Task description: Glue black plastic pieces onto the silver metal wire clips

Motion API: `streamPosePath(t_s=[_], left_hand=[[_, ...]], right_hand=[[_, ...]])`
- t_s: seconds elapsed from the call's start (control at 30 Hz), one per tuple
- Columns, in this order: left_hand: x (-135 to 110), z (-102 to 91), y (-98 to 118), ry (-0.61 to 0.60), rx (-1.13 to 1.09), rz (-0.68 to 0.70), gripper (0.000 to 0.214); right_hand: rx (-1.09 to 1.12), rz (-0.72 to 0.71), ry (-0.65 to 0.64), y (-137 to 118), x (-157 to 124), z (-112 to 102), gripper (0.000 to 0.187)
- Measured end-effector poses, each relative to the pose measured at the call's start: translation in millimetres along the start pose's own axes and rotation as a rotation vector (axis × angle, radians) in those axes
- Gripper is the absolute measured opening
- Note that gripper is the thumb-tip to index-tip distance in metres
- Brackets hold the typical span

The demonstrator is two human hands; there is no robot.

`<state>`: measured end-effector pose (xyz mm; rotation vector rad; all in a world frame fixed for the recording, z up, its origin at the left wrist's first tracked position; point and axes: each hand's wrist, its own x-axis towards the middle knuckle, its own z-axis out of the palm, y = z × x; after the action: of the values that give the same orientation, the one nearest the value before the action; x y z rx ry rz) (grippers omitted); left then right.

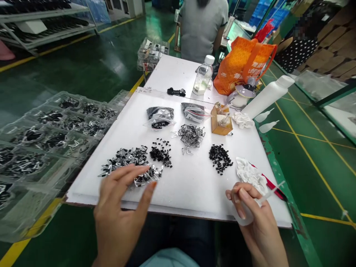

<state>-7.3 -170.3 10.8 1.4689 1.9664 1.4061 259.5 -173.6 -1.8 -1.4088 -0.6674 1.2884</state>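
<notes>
My left hand (pixel 119 211) is over the near left of the white tabletop (pixel 178 185), thumb and fingers apart, with nothing seen between them. Just beyond its fingers spreads a pile of metal clips with black caps (pixel 125 159). Beside that pile lie small black caps (pixel 161 152). My right hand (pixel 256 211) is closed around a translucent squeeze bottle (pixel 246 217) with a thin nozzle pointing up to the right. Bare metal clips (pixel 191 136) form a heap farther back, and a second group of black caps (pixel 220 158) lies between that heap and my right hand.
Crumpled white tissue (pixel 250 174) and a red-and-black tool (pixel 274 187) lie at the right edge. Zip bags (pixel 160 116), a wooden box (pixel 221 120), a tall white bottle (pixel 268 96) and an orange bag (pixel 241 65) stand farther back. Clear trays (pixel 52 129) flank the left. A person (pixel 203 29) sits ahead.
</notes>
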Motion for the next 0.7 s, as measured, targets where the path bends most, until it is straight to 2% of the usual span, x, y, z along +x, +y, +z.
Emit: streamPosePath(t_s=[0.07, 0.17, 0.23, 0.33, 0.43, 0.53, 0.63, 0.7], left_hand=[[14.6, -10.9, -23.7, 0.001, 0.276, 0.158, 0.021], [28.9, -25.5, -46.3, -0.098, 0.349, 0.144, 0.024], [31.0, -31.2, -47.1, -0.133, 0.344, 0.127, 0.028], [30.8, -26.8, -31.4, -0.106, 0.337, 0.192, 0.027], [37.4, -0.5, -9.9, -0.162, 0.351, 0.336, 0.029], [51.5, 40.7, 5.7, -0.365, 0.393, 0.479, 0.023], [65.7, 76.6, 13.5, -0.464, 0.481, 0.531, 0.019], [72.1, 89.9, 15.9, -0.481, 0.538, 0.53, 0.03]], right_hand=[[-0.004, 0.0, 0.049, 0.1, 2.1, -2.9, 0.026], [-0.006, -0.012, 0.115, -1.2, 0.8, -0.1, 0.025], [-0.013, -0.017, 0.136, -1.5, -0.9, 3.1, 0.025], [-0.033, -0.014, 0.145, 1.2, 0.0, 5.0, 0.026], [-0.047, 0.004, 0.128, 5.2, 4.4, 3.9, 0.03], [-0.047, 0.01, 0.111, 5.1, 5.6, 3.6, 0.034], [-0.04, -0.009, 0.132, 0.5, 1.0, 3.0, 0.031], [-0.034, -0.028, 0.154, -1.8, -2.1, -1.6, 0.031]])
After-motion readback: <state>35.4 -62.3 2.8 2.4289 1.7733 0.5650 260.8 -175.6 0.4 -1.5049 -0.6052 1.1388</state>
